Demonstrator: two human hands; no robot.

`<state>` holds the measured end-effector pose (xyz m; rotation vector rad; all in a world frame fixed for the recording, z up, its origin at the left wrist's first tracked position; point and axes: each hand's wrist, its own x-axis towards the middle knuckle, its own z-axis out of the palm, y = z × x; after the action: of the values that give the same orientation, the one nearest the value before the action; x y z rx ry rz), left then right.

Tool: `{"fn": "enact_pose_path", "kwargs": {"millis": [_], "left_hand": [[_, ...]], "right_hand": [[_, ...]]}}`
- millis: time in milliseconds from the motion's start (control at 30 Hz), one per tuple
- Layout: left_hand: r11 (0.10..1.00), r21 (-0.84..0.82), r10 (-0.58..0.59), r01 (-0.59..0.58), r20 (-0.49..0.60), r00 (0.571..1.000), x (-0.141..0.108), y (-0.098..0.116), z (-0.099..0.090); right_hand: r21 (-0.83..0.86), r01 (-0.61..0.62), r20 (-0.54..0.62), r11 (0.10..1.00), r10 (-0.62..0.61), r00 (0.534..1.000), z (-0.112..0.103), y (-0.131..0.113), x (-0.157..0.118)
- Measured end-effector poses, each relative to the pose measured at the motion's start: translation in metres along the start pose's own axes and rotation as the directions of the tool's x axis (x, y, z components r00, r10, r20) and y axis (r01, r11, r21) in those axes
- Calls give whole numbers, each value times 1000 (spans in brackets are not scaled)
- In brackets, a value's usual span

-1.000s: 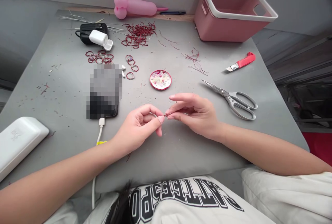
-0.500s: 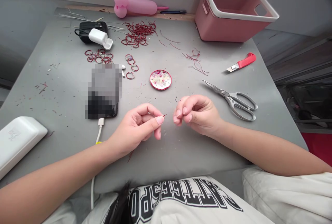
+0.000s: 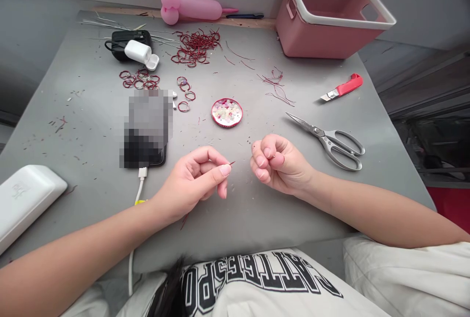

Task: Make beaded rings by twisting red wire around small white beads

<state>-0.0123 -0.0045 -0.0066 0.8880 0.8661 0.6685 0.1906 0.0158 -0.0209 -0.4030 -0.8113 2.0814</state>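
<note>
Left hand (image 3: 193,180): thumb and forefinger pinched, and I see a red cord (image 3: 232,162) between them, its short tip poking out toward the right.
Right hand (image 3: 284,167): just across from the left, well clear of touching it, fingers curled, thumb tip close to the forefinger; there's a speck there too small for me to name, so I cannot tell whether it's gripped.
Under the left wrist: red strands (image 3: 184,221) peeking out over the grey table (image 3: 249,224).
Bead dish (image 3: 228,126): straight ahead, beyond the gap between the hands, red-rimmed, small pale and pink beads (image 3: 227,111) inside.
Scissors (image 3: 317,132): right of the right hand, blades aimed up and left from my view.
Red-handled cutter (image 3: 348,85): beyond the scissors, blade showing.
Blurred dark device (image 3: 145,155): left of the left hand, white cable (image 3: 140,187) at its near end.
Red rings (image 3: 141,82): clustered past that device, more lying loose to their right.
Red cord pile (image 3: 196,45): farther back, heaped right of a white open case (image 3: 137,51).
Far edge: pink balloon (image 3: 200,7) at left, pink bin (image 3: 316,37) with a white rim at right.
</note>
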Motion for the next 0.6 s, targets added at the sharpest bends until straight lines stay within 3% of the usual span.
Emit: {"fn": "enact_pose_path", "kwargs": {"millis": [200,467,600], "left_hand": [[1000,10,-18,18,-5,1000,-1,2,2],[998,50,-44,44,-3,999,-11,10,12],[997,75,-23,24,-15,1000,-14,18,18]], "right_hand": [[20,-37,-18,999,37,999,1,0,1],[-88,-13,-44,996,9,999,-1,-2,1],[-144,7,4,990,-6,1000,2,2,0]]}}
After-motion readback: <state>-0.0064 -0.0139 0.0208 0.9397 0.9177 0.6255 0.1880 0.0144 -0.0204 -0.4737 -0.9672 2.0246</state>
